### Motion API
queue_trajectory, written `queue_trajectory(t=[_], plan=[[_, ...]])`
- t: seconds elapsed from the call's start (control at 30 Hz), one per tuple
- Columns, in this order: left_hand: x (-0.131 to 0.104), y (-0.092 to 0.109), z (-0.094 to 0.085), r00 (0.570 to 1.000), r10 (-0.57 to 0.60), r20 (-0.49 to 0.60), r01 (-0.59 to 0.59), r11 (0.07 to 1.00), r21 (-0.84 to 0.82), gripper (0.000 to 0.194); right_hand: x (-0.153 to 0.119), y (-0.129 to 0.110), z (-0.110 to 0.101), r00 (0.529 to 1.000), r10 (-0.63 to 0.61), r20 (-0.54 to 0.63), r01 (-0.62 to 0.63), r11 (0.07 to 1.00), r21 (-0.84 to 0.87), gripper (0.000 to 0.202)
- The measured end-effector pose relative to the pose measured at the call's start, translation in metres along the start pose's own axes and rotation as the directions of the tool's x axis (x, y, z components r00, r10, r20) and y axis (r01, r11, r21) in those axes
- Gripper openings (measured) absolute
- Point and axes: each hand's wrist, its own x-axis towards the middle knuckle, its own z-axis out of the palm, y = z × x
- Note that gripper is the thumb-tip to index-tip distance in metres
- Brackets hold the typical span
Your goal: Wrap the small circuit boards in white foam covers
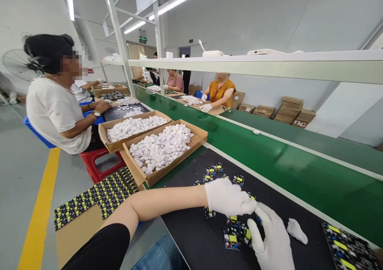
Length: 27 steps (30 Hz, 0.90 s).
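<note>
My left hand (229,196), in a white glove, reaches across the black work surface (191,234) with its fingers pinched together. Its fingertips meet those of my gloved right hand (273,234), whose fingers are bent, thumb lower down. Whatever they grip between them is small and mostly hidden; a bit of blue shows there. Around and beneath both hands lie several small circuit boards with yellow parts, among them a board (231,239) in front and a board (238,180) behind. Right of my right hand is a crumpled white piece (297,231).
Two cardboard trays (179,158) of small white pieces stand at left. A panel of joined boards (348,248) lies at right; more panels (98,196) rest lower left on cardboard. A green conveyor belt (269,152) runs behind. A co-worker (56,102) sits left; others work across the belt.
</note>
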Motion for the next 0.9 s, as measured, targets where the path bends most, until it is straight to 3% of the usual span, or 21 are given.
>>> queue_trajectory(t=[0.13, 0.27, 0.37, 0.43, 0.47, 0.5, 0.53, 0.57, 0.6, 0.67, 0.77, 0.9], plan=[[0.021, 0.007, 0.013, 0.984, 0.179, -0.011, -0.179, 0.984, -0.019, 0.030, -0.004, 0.006, 0.003, 0.997, 0.077, -0.007, -0.076, 0.994, 0.076, 0.027], [0.018, 0.004, 0.023, 0.965, 0.252, -0.068, -0.256, 0.965, -0.062, 0.032, -0.007, 0.008, 0.005, 0.992, 0.123, 0.008, -0.122, 0.981, 0.152, 0.028], [0.009, -0.012, 0.034, 0.987, 0.121, -0.104, -0.135, 0.980, -0.148, 0.030, -0.007, 0.010, 0.005, 0.984, 0.180, 0.009, -0.180, 0.977, 0.117, 0.027], [0.001, -0.030, 0.047, 0.979, -0.153, -0.135, 0.107, 0.948, -0.298, 0.032, -0.005, 0.013, 0.004, 0.972, 0.237, 0.005, -0.236, 0.970, 0.056, 0.029], [-0.003, -0.040, 0.056, 0.925, -0.352, -0.146, 0.267, 0.872, -0.410, 0.033, -0.003, 0.015, 0.004, 0.963, 0.270, 0.000, -0.270, 0.962, 0.030, 0.031], [-0.007, -0.051, 0.065, 0.823, -0.553, -0.128, 0.401, 0.727, -0.558, 0.030, -0.002, 0.017, 0.004, 0.951, 0.310, -0.002, -0.309, 0.951, 0.015, 0.034], [-0.010, -0.062, 0.075, 0.664, -0.746, -0.059, 0.492, 0.494, -0.716, 0.026, 0.000, 0.019, 0.004, 0.934, 0.358, 0.001, -0.358, 0.934, 0.008, 0.037], [-0.013, -0.072, 0.085, 0.441, -0.897, 0.044, 0.515, 0.212, -0.831, 0.024, 0.001, 0.021, 0.006, 0.910, 0.414, 0.010, -0.414, 0.910, 0.009, 0.039], [-0.016, -0.082, 0.094, 0.350, -0.932, 0.091, 0.513, 0.109, -0.851, 0.025, 0.001, 0.023, 0.007, 0.882, 0.471, 0.018, -0.471, 0.882, 0.015, 0.040], [-0.019, -0.098, 0.111, 0.241, -0.956, 0.166, 0.480, -0.031, -0.876, 0.033, 0.000, 0.025, 0.010, 0.829, 0.559, 0.006, -0.559, 0.829, 0.035, 0.042], [-0.020, -0.111, 0.127, 0.147, -0.949, 0.280, 0.390, -0.205, -0.898, 0.049, -0.003, 0.026, 0.013, 0.811, 0.583, -0.049, -0.581, 0.812, 0.054, 0.043], [-0.017, -0.113, 0.129, 0.119, -0.908, 0.403, 0.240, -0.367, -0.899, 0.059, 0.005, 0.026, 0.009, 0.866, 0.499, -0.013, -0.499, 0.866, 0.017, 0.035]])
